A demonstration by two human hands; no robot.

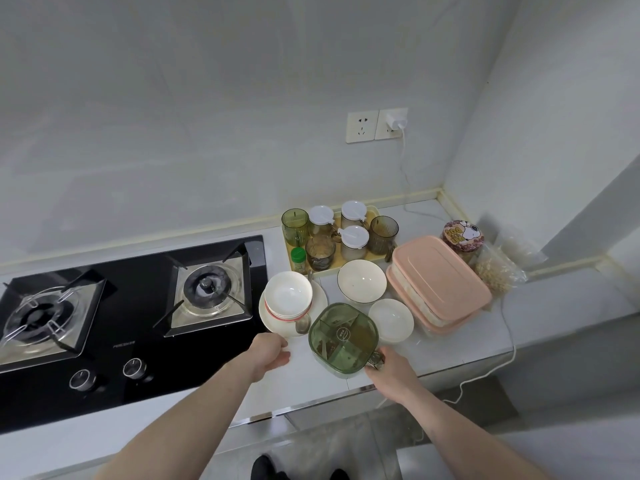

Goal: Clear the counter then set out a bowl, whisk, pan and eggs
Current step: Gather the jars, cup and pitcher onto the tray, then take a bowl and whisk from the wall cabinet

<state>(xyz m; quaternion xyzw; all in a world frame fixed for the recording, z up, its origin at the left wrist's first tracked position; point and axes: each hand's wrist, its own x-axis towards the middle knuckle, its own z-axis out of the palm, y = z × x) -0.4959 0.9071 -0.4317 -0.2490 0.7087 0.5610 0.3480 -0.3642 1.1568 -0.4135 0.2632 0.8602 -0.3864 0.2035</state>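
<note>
Bowls (288, 296) stacked on a plate (320, 303) crowd our green box (343, 336) at nine o'clock, pink tubs (440, 285) at three. Our right hand (393, 370) grips its handle at the counter (450, 351) front; our left hand (272, 351), fingers loosely curled, touches the plate's rim.

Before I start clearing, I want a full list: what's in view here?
Gas hob: one, black, two burners, left.
Plate with stacked bowls and spoon: white, beside hob.
Green divided container: one, front centre.
White bowls: large, small, centre.
Yellow tray: cups and lidded jars, by wall.
Pink lidded boxes: stacked, right.
Cartoon-lid jar, bags: far right.
Sockets: two; charger, white cable.
Left hand: at plate edge.
Right hand: grip on container handle.
</note>
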